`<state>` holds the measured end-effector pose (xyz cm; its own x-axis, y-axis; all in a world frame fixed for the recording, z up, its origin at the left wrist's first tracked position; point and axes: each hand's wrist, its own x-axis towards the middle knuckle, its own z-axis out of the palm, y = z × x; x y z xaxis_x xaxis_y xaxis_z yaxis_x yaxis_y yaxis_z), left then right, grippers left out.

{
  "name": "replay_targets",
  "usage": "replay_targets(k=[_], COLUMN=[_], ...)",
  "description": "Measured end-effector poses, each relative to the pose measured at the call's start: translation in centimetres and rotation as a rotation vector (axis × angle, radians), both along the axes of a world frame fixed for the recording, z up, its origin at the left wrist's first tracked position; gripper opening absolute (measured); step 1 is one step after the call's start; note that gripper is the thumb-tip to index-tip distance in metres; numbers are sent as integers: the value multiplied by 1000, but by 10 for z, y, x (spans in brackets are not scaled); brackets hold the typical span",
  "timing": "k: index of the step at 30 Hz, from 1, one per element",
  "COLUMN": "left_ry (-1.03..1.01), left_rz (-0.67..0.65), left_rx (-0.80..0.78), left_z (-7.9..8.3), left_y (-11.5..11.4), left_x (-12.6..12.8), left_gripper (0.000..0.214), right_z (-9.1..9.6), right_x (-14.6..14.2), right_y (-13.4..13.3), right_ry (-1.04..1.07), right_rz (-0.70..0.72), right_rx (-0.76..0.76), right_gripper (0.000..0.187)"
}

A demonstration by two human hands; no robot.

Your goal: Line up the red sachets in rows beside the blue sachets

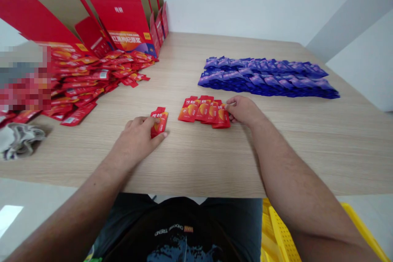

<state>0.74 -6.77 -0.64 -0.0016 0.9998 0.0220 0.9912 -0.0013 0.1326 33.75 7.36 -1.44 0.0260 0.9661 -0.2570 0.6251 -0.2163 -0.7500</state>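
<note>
- A wide, light-brown table with thin wood lines (190, 159) fills the middle.
- A smooth, plain white wall (233, 4) stands behind it at twelve o'clock.
- A slanted grey band (346, 20) crosses the wall side at two o'clock.
- A shiny, pale floor (39, 190) shows at eight and four o'clock.
- A bright white patch of light (10, 217) lies on it at eight o'clock.

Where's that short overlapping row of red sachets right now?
In the head view, the row of red sachets lies near centre, between the left hand and the right hand at its right end.
</note>
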Motion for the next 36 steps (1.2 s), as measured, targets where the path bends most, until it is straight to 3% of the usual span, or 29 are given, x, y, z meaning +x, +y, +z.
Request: replay_targets(k=[4,7,12,17,21,25,29,33,36], left_ry=[-121,-291,-522,-1029,-1244,-1255,-1029,-768,-702], left_rz=[133,176,183,87,4,-93,-196,-135,-86], left_rx=[-19,-35,156,202,59,7,168,341,350], left_z=[-1,2,11,11,11,16,20,4,-15], left_y=[16,24,25,30,34,41,63,86,93], left_x=[-2,-5,-4,39,87,106,90,62,47], left_gripper=[61,53,33,27,24,26,31,36,41], right_z=[2,8,28,36,33,37,46,40,29], right_x=[3,5,-2,-28,-51,-45,3,53,64], right_y=[0,-1,-14,-41,-59,-56,-30,-5,4], right_ry=[-87,-160,-48,298,471,477,352,145,16], right_rz=[25,27,80,282,370,299,172,105,107], right_rx=[61,154,285,112,66,100,151,46,-96], right_gripper=[27,24,8,13,15,14,22,28,29])
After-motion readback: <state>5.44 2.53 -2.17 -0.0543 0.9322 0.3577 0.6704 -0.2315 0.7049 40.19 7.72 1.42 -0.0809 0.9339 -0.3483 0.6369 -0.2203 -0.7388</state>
